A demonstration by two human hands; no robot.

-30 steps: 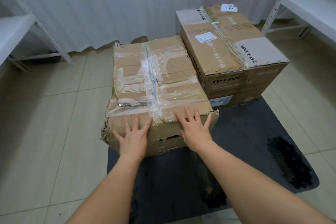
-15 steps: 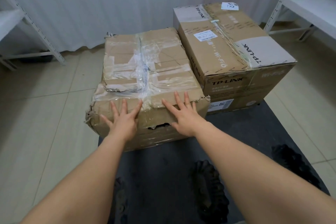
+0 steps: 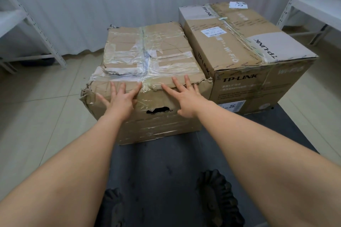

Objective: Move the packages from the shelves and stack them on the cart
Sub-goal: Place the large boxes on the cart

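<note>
White curtains (image 3: 83, 5) hang across the top of the frame, pale floor tiles (image 3: 36, 116) spread left, and white shelf frames stand at upper left (image 3: 33, 24) and upper right (image 3: 313, 5). Centre frame, a battered taped box (image 3: 147, 57) sits on the dark cart deck (image 3: 166, 171), touching the taller TP-LINK box (image 3: 239, 46) on its right. Left hand (image 3: 121, 99) lies flat on the near face, fingers spread and straight, gripping nothing. Right hand (image 3: 186, 101) presses the same face, fingers splayed up over the top edge. A torn hole (image 3: 158, 110) shows between the two wrists.
</note>
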